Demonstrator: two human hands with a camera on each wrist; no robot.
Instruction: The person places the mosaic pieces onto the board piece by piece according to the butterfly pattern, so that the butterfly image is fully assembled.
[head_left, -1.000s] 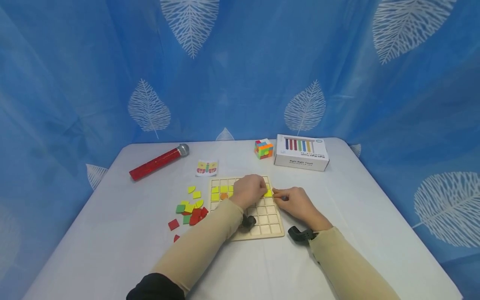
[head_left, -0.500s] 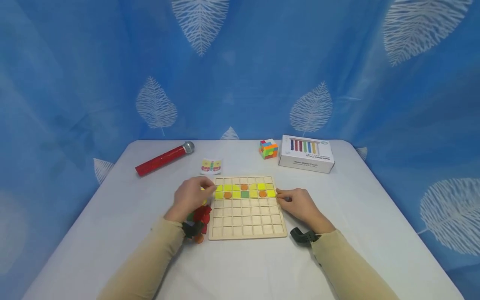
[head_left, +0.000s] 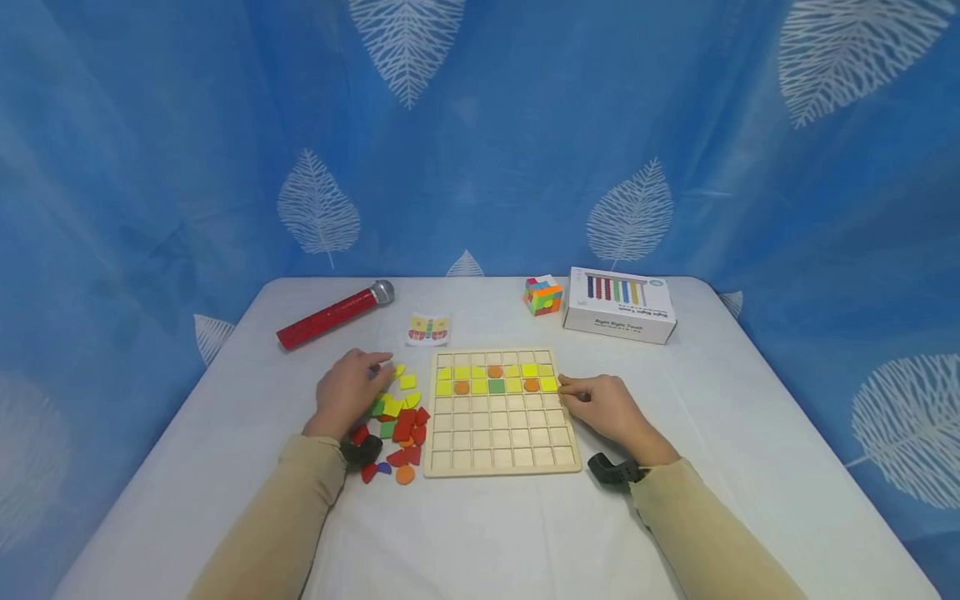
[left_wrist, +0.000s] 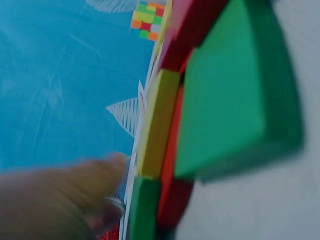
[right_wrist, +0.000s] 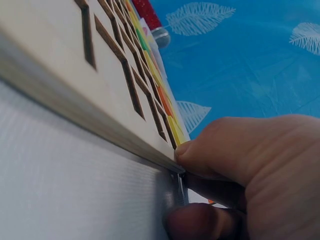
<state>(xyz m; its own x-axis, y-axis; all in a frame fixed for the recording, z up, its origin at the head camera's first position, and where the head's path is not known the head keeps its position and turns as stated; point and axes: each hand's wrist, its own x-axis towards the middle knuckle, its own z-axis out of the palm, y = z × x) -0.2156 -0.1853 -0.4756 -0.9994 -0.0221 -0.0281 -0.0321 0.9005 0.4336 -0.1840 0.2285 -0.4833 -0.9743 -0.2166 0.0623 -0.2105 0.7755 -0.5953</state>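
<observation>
A wooden grid board (head_left: 504,458) lies flat on the table. Yellow pieces, orange rounds and a green square (head_left: 497,386) fill cells in two of its upper rows. My right hand (head_left: 603,407) grips the board's right edge, the thumb (right_wrist: 200,150) against it in the right wrist view. My left hand (head_left: 347,390) is over the left side of a loose pile, its fingers loosely extended and nothing visibly held. That pile has red pieces (head_left: 403,425), yellow pieces (head_left: 407,382) and green ones (left_wrist: 225,100). The left hand and wrist camera hide part of it.
Behind the board lies a small picture card (head_left: 428,330) with a coloured pattern. A red microphone (head_left: 333,318) is at the back left. A puzzle cube (head_left: 543,296) and a white box (head_left: 618,307) stand at the back right. An orange round (head_left: 405,475) lies near the board's lower left corner.
My left hand has moved from above the board's upper right leftward to the loose pile, uncovering the filled rows. My right hand has stayed at the board's right edge. The head view has shifted slightly.
</observation>
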